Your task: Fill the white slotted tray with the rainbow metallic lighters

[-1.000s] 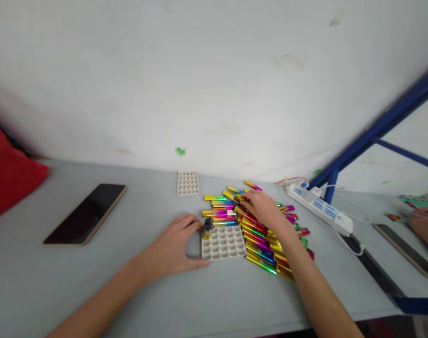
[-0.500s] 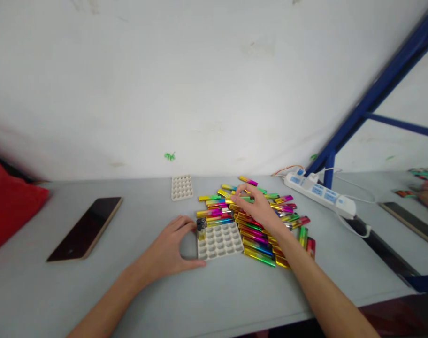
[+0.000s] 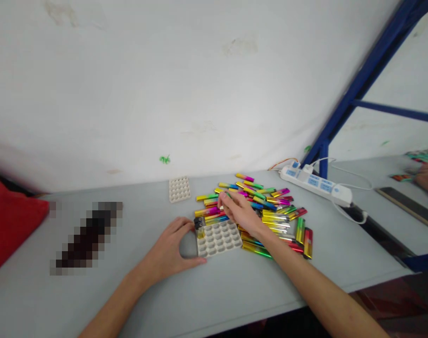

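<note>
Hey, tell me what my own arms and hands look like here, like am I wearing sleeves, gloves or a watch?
Your left hand and right hand are both ungloved. The left forearm and right forearm are slender and bare as far as the picture shows, with no sleeve, watch or bracelet visible. Small details like rings are too blurred to rule out.

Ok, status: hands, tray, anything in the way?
Left hand around the left side of the pale rectangular pocketed tray. Right hand over shiny multicoloured lighters, grip contents unclear. Loose lighters crowd tray's far and right edges.
</note>
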{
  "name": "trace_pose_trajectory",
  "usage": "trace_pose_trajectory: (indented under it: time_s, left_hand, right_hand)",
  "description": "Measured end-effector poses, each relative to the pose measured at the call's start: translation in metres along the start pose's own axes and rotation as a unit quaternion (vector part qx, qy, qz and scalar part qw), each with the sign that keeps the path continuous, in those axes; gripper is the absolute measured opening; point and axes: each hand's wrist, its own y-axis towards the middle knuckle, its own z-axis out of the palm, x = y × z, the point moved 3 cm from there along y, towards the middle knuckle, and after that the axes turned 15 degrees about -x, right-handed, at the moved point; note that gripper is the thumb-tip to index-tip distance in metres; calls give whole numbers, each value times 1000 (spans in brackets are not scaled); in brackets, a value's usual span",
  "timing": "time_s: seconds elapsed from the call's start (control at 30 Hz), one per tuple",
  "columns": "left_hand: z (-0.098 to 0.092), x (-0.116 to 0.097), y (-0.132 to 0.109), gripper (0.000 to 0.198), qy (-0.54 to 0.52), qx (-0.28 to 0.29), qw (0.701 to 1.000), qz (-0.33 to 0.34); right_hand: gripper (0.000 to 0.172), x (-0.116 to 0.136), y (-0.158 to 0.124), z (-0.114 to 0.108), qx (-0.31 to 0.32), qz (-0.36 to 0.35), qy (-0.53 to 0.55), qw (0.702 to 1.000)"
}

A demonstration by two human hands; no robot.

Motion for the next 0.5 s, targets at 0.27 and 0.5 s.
trace_pose_trajectory:
  time_s: [0.27,0.5]
  left_hand:
    - [1,0,-1,63,-16,-6,1000,-3]
    - [0,-2,1,60,-23,2,1000,-11]
  right_hand:
    - [44,-3,-1,0,-120,-76,-169,975]
    - [38,7,-8,-2,-109,-113,-183,970]
